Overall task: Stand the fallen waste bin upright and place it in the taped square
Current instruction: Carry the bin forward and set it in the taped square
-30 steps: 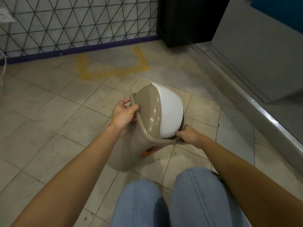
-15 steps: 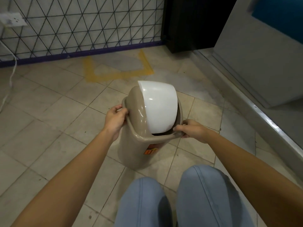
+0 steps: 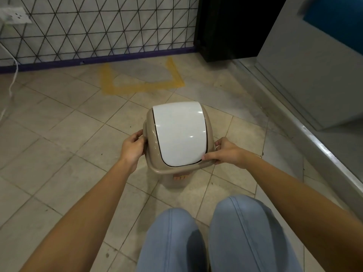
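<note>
Waste bin (image 3: pixel 177 134) upright on floor (image 3: pixel 59 134) | left hand (image 3: pixel 132 149), right hand (image 3: pixel 227 153) fingers clamped on its rim | taped square (image 3: pixel 141 79) beyond, well apart

- The waste bin (image 3: pixel 177 134) shows mostly its lid; the body below is nearly all hidden under the rim, as is its base.
- The orange label (image 3: pixel 181 177) under the rim is too blurred to read.
- The left hand (image 3: pixel 132 148) hides its own grip: fingertips curl out of sight behind the rim.
- The taped square (image 3: pixel 143 86) has a faint, smeared far side.
- The white cable (image 3: pixel 13 75) runs off the left edge.
</note>
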### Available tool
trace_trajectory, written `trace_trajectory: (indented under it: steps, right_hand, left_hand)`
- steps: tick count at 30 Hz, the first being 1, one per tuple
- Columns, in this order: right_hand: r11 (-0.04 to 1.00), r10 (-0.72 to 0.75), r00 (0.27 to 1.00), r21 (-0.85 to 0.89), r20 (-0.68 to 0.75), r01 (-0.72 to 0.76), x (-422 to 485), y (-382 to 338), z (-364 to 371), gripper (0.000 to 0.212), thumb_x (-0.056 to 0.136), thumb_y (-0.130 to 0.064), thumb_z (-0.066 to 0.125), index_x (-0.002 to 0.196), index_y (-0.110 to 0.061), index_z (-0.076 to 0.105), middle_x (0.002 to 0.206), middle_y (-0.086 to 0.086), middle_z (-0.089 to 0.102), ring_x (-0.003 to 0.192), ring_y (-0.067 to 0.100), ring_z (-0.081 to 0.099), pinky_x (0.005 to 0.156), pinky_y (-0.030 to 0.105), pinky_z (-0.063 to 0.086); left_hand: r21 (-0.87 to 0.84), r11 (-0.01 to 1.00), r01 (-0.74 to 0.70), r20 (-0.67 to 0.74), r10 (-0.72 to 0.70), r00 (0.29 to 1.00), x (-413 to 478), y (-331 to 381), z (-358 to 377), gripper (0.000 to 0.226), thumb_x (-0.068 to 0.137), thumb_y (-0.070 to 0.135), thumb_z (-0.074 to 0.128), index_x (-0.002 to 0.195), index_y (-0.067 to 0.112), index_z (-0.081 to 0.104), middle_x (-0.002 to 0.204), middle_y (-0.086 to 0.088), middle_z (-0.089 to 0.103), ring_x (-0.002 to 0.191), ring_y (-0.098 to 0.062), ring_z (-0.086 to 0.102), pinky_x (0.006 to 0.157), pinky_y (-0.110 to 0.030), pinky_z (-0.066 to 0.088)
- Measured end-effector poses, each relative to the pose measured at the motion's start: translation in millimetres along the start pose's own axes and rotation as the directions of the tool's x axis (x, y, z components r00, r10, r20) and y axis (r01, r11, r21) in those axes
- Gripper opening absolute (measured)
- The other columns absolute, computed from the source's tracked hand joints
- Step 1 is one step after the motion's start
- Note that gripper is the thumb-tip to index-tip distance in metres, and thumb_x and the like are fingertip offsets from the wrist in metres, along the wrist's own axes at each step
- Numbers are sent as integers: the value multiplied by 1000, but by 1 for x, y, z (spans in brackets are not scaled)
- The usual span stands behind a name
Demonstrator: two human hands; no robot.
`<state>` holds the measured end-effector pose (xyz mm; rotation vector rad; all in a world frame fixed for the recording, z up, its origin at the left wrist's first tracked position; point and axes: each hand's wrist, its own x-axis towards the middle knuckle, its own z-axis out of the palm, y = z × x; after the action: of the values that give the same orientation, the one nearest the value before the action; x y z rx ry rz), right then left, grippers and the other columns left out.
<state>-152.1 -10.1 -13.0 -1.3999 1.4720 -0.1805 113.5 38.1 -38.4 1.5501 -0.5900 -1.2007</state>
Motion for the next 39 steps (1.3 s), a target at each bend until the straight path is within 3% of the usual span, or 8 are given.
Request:
trace_trajectory:
  steps: [7, 11, 14, 17, 21, 25, 28, 39]
  right_hand:
    - [998, -15, 1000, -69, -1, 15, -2, -2, -1, 53, 60, -32, 86, 88, -16, 43, 92, 2, 52, 80, 12, 57, 64, 26, 58]
    - [975, -81, 990, -213, -114, 56, -4, 2, 2, 107, 51, -41, 88, 136, -12, 30, 135, 9, 43, 118, 24, 49, 94, 34, 46]
    - [934, -280, 936, -286, -215, 214, -9, 0, 7, 130, 41, -38, 92, 145, -18, 17, 147, 6, 29, 133, 23, 36, 108, 42, 36]
    - [908, -357, 914, -302, -194, 291, -10, -1, 12, 132, 39, -35, 93, 145, -24, 15, 145, 1, 30, 132, 20, 35, 108, 39, 37]
    - [901, -385, 905, -287, -180, 326, -13, -3, 16, 133, 38, -35, 94, 144, -31, 14, 144, -1, 30, 130, 19, 37, 107, 41, 39]
    - [890, -410, 892, -299, -188, 346, -15, -3, 18, 134, 39, -34, 94, 145, -31, 12, 143, 1, 31, 130, 20, 37, 107, 42, 39]
    - [882, -419, 888, -316, -188, 350, -15, -2, 19, 133, 41, -34, 93, 145, -29, 12, 142, 1, 31, 130, 21, 37, 106, 42, 39]
    - [890, -424, 882, -277, -209, 362, 8, -18, 25, 133, 44, -24, 92, 147, -28, 7, 141, 2, 31, 133, 20, 32, 107, 36, 33]
  left_hand:
    - [50, 998, 47, 0, -47, 999, -1, 4, 1, 44, 86, 0, 40, 127, 12, 53, 68, 1, 60, 57, -10, 52, 54, -22, 46]
    - [213, 977, -17, -91, 37, 995, -6, 1, 3, 48, 87, 7, 41, 135, 12, 46, 88, -3, 63, 83, -19, 59, 80, -34, 50]
    - [420, 895, -149, -117, 216, 969, -14, -6, 3, 47, 91, 15, 40, 137, 16, 42, 110, -6, 61, 96, -17, 57, 90, -34, 45]
    - [498, 811, -306, -55, 382, 923, -28, -14, 2, 45, 93, 18, 40, 138, 16, 42, 128, -6, 50, 101, -11, 52, 93, -28, 42]
    - [530, 691, -492, 87, 533, 842, -48, -25, -4, 53, 90, 13, 42, 142, 17, 36, 118, 2, 47, 113, -14, 49, 94, -27, 39]
    - [616, 563, -551, 249, 524, 814, -58, -34, -11, 83, 80, 27, 62, 148, 18, 16, 126, -3, 44, 116, -14, 43, 90, -25, 36]
    - [650, 501, -571, 329, 492, 806, -58, -38, -13, 112, 68, 39, 77, 149, 15, 3, 139, -8, 36, 126, -15, 34, 97, -24, 30]
    - [654, 536, -534, 298, 467, 833, -39, -25, -11, 113, 70, 42, 75, 149, 14, -1, 153, -9, 23, 138, -21, 24, 106, -29, 26]
